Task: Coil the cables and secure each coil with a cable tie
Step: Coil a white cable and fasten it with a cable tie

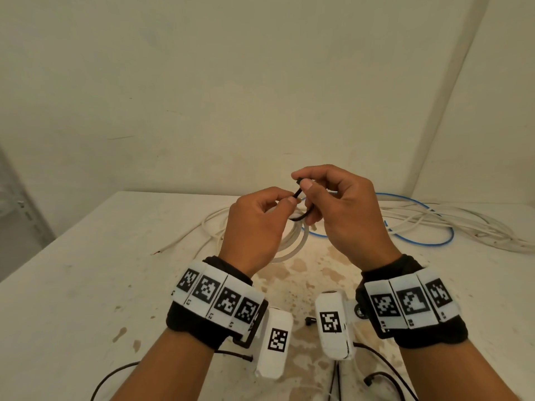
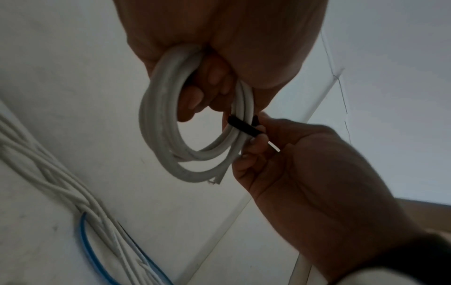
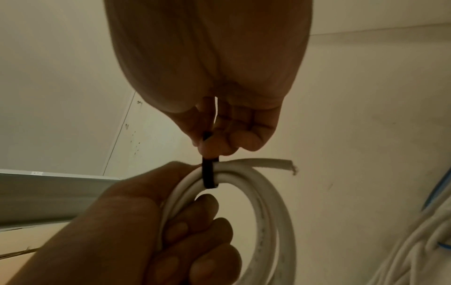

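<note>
My left hand (image 1: 285, 202) is raised over the table (image 1: 86, 285) and grips a small coil of white cable (image 1: 289, 241), its fingers curled through the loops (image 2: 161, 115). A black cable tie (image 1: 298, 195) wraps across the coil's strands (image 3: 208, 173). Close on the right, my right hand (image 1: 301, 182) pinches the tie's upper end between thumb and forefinger. The coil's cut end (image 3: 290, 164) sticks out sideways near the tie. In the head view the hands hide most of the coil.
A loose tangle of white cables (image 1: 463, 224) with a blue cable (image 1: 405, 197) lies at the back right, against the wall. More white cable (image 1: 185, 241) trails off to the left. Spare black ties (image 1: 311, 321) lie near the front edge, on a stained patch.
</note>
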